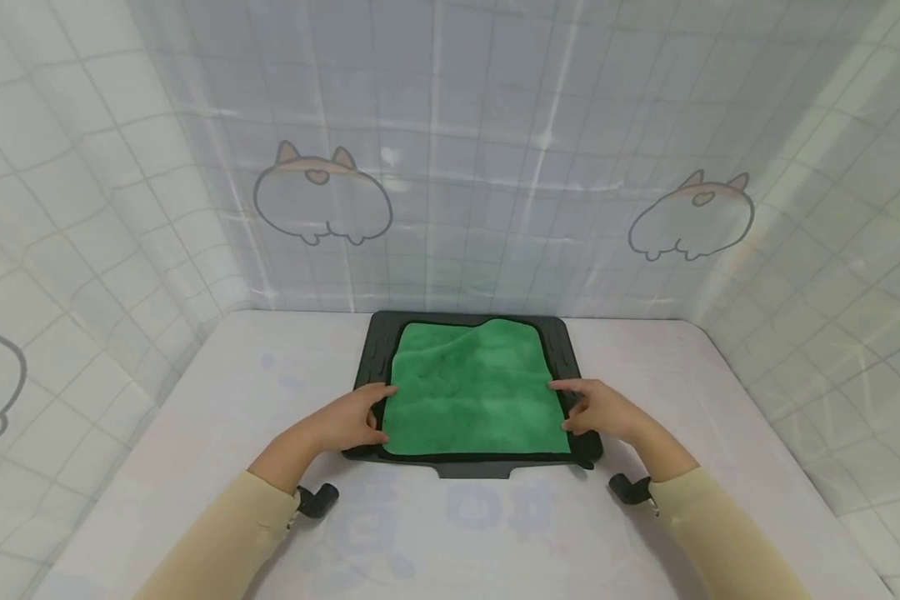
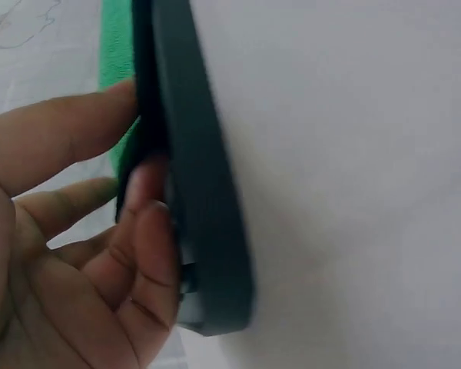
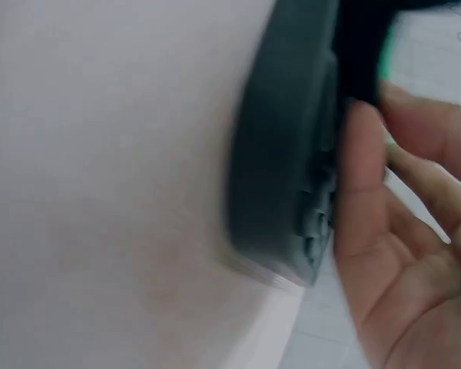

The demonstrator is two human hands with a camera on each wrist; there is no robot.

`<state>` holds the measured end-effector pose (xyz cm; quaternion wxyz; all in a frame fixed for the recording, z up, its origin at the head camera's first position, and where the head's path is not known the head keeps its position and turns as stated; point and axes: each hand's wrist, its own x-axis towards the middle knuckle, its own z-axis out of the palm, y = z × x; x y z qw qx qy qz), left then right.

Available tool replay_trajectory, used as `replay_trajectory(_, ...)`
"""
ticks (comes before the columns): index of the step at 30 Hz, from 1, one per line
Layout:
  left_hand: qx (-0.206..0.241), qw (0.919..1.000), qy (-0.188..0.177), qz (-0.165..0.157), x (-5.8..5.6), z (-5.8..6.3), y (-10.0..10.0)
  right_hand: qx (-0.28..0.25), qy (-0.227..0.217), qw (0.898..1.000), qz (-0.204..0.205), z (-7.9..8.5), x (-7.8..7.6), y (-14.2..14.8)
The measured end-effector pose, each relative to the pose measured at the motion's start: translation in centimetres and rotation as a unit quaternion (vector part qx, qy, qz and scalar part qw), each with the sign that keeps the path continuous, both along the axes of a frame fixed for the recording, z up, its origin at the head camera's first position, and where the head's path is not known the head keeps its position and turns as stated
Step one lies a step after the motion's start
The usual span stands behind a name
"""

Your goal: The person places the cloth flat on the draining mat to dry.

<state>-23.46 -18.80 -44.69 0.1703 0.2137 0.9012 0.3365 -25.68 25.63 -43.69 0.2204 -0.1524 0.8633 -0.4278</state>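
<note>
A green cloth (image 1: 471,387) with a dark border lies, slightly wavy, over a black ridged tray (image 1: 378,343) on the table. At the cloth's left side, my left hand (image 1: 345,419) pinches the edge, index finger and thumb spread along it. In the left wrist view the dark edge layer (image 2: 146,115) runs between the thumb and curled fingers, beside the tray's side wall (image 2: 203,177). Opposite, my right hand (image 1: 603,408) pinches the right edge the same way. The right wrist view has its fingers (image 3: 363,165) against the dark layer, beside the tray wall (image 3: 276,146).
White table (image 1: 450,542) surrounds the tray. Behind it stands a grid-patterned curtain (image 1: 495,167) with cartoon animal drawings, and similar sheets close off both sides. A black wrist-worn device (image 1: 318,501) sits at the left cuff, another (image 1: 629,489) at the right.
</note>
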Motion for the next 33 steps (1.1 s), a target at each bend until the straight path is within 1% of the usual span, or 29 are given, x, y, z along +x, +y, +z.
replay_trajectory(1, -0.006, 0.9999, 0.008, -0.004, 0.0, 0.1, 0.0, 0.005, 0.002, 1.0, 0.003, 0.1, -0.1, 0.0)
replay_trajectory(3, -0.016, 0.9997, 0.017, 0.002, -0.2, 0.2, 0.0, 0.013, 0.006, 1.0, 0.003, 0.5, -0.3, 0.1)
replay_trajectory(6, -0.012, 0.9995, 0.022, 0.02, -0.9, 0.4, -0.2, 0.016, 0.018, 1.0, -0.003, 0.9, -0.9, 0.2)
replay_trajectory(9, 0.003, 0.9988, 0.02, 0.046, -1.8, 0.3, -0.3, 0.013, 0.018, 1.0, -0.017, 1.0, -1.8, 0.0)
replay_trajectory(12, 0.021, 0.9977, 0.022, 0.061, -2.8, 0.0, -0.3, -0.007, 0.001, 1.0, -0.029, 1.0, -2.7, -0.3)
replay_trajectory(16, 0.036, 0.9958, 0.039, 0.075, -4.0, -0.1, -0.1, -0.033, -0.021, 0.998, -0.048, 0.9, -3.8, -0.8)
replay_trajectory(19, 0.049, 0.9939, 0.055, 0.082, -4.8, -0.1, 0.1, -0.04, -0.025, 0.997, -0.057, 0.6, -4.7, -1.1)
replay_trajectory(21, 0.062, 0.9924, 0.058, 0.089, -5.2, -0.1, 0.2, -0.043, -0.027, 0.997, -0.065, 0.3, -5.1, -1.3)
replay_trajectory(24, 0.079, 0.9908, 0.057, 0.094, -5.6, -0.1, 0.5, -0.039, -0.025, 0.996, -0.07, 0.0, -5.6, -1.5)
replay_trajectory(26, 0.084, 0.9896, 0.051, 0.105, -5.7, -0.2, 0.7, -0.03, -0.019, 0.997, -0.07, -0.2, -5.8, -1.5)
replay_trajectory(29, 0.083, 0.9874, 0.053, 0.125, -5.8, -0.4, 0.8, -0.018, -0.002, 0.997, -0.071, -0.5, -5.9, -1.5)
replay_trajectory(33, 0.08, 0.9807, 0.068, 0.165, -5.7, -0.6, 0.7, -0.012, 0.023, 0.995, -0.094, -0.4, -5.9, -1.2)
